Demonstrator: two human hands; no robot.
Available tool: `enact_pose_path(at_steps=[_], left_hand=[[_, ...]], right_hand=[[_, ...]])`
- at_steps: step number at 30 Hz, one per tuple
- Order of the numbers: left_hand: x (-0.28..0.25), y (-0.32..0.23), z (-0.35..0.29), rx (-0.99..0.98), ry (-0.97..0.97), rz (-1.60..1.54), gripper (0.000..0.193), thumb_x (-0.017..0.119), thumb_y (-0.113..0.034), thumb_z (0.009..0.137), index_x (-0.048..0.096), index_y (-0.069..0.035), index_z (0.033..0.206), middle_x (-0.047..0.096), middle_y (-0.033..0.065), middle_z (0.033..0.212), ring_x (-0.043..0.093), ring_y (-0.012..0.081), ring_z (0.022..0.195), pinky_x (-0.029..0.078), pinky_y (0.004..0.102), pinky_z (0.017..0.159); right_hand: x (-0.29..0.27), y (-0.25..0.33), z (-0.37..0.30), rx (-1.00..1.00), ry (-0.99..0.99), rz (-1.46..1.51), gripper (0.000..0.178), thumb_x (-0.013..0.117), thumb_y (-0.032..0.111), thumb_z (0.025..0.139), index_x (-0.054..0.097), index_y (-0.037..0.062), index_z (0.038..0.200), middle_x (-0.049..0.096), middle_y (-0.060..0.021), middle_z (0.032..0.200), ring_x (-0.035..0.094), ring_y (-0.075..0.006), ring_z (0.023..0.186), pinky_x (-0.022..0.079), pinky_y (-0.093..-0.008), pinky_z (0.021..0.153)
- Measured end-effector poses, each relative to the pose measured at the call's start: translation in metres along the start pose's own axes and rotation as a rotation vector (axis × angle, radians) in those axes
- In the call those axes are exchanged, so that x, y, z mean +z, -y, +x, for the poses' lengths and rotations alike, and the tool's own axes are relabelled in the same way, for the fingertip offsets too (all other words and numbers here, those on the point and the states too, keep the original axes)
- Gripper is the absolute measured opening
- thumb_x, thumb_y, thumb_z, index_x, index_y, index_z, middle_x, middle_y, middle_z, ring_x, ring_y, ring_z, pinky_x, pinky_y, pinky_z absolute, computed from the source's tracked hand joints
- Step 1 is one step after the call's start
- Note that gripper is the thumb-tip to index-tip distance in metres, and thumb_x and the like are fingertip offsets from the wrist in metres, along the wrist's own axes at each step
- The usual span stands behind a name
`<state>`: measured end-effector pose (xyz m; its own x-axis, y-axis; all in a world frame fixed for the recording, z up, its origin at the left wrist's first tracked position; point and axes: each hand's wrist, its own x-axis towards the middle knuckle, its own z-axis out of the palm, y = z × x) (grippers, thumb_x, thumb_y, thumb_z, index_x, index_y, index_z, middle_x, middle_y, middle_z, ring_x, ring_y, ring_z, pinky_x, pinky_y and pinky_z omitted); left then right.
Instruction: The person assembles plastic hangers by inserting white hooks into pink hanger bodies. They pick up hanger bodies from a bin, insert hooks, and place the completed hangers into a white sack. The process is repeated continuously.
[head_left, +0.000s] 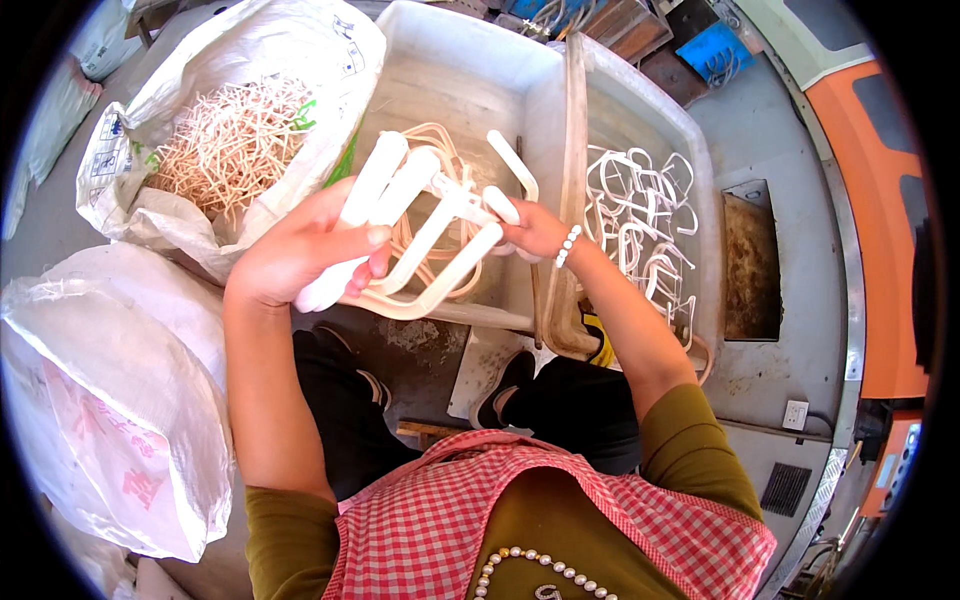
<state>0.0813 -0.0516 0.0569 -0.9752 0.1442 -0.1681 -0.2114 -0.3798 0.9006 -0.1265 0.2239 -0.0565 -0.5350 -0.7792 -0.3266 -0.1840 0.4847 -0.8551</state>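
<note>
At half past eight stands a closed-looking white sack (120,400); at ten o'clock, an open sack (220,60) holds pinkish sticks (230,145). At half past nine, the left hand (312,248) curls partway round white plastic frames (422,245), which sit toward eleven, before a pale tub (450,70) at twelve. At one, the right hand (537,230) grips their right end, fingers bent closed. At two, another tub (630,100) holds white hooked pieces (632,240).

- The left hand (305,240) had its fingers partly hidden by the white plastic frames (428,240).
- The right hand's fingertips were hidden there too.
- The orange machine (868,230) was cut off at right.
</note>
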Motion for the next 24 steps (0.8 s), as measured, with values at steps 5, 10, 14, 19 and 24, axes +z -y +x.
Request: enact_pose_path(at_steps=[5, 10, 14, 19, 24], left_hand=[[-0.002, 0.019, 0.022, -0.158, -0.277, 0.452, 0.034, 0.062, -0.019, 0.086, 0.05, -0.002, 0.112, 0.06, 0.0099, 0.075, 0.058, 0.017, 0.062, 0.047, 0.0281, 0.055], [-0.005, 0.043, 0.041, -0.204, -0.493, 1.346, 0.028, 0.057, -0.014, 0.083, 0.053, 0.003, 0.103, 0.063, 0.0282, 0.094, 0.061, 0.0417, 0.093, 0.048, 0.0479, 0.084], [-0.006, 0.025, 0.036, -0.049, -0.754, 1.142, 0.03, 0.059, -0.015, 0.085, 0.05, 0.004, 0.106, 0.063, 0.0286, 0.093, 0.061, 0.0434, 0.091, 0.048, 0.0486, 0.082], [-0.008, 0.024, 0.039, -0.017, -0.813, 1.195, 0.026, 0.056, -0.01, 0.084, 0.05, 0.003, 0.107, 0.065, 0.0258, 0.089, 0.063, 0.0423, 0.087, 0.049, 0.0478, 0.08], [0.009, 0.047, 0.054, -0.206, -0.629, 1.37, 0.025, 0.056, -0.004, 0.079, 0.052, 0.001, 0.104, 0.066, 0.024, 0.088, 0.065, 0.0388, 0.087, 0.051, 0.0465, 0.08]], right_hand=[[0.033, 0.04, 0.019, 0.193, -0.044, -0.639, 0.036, 0.06, 0.032, 0.089, 0.058, 0.0023, 0.111, 0.068, -0.0143, 0.093, 0.065, -0.0313, 0.085, 0.051, -0.0422, 0.079], [0.044, 0.031, 0.057, 0.256, -0.065, -0.827, 0.039, 0.063, 0.033, 0.087, 0.061, -0.0019, 0.104, 0.068, -0.0164, 0.083, 0.066, -0.0285, 0.076, 0.051, -0.0396, 0.071], [0.017, 0.06, 0.064, 0.298, -0.155, -0.074, 0.029, 0.066, 0.029, 0.086, 0.062, 0.0009, 0.091, 0.063, -0.0083, 0.069, 0.058, -0.0169, 0.054, 0.049, -0.0323, 0.053], [0.008, 0.043, 0.046, 0.216, -0.099, 0.153, 0.026, 0.067, 0.027, 0.087, 0.063, 0.0014, 0.086, 0.057, -0.0021, 0.061, 0.052, -0.0114, 0.047, 0.044, -0.0273, 0.044], [0.022, 0.032, 0.055, 0.043, -0.127, -0.962, 0.03, 0.06, 0.029, 0.087, 0.064, 0.0034, 0.102, 0.067, -0.0183, 0.084, 0.065, -0.036, 0.079, 0.051, -0.0445, 0.072]])
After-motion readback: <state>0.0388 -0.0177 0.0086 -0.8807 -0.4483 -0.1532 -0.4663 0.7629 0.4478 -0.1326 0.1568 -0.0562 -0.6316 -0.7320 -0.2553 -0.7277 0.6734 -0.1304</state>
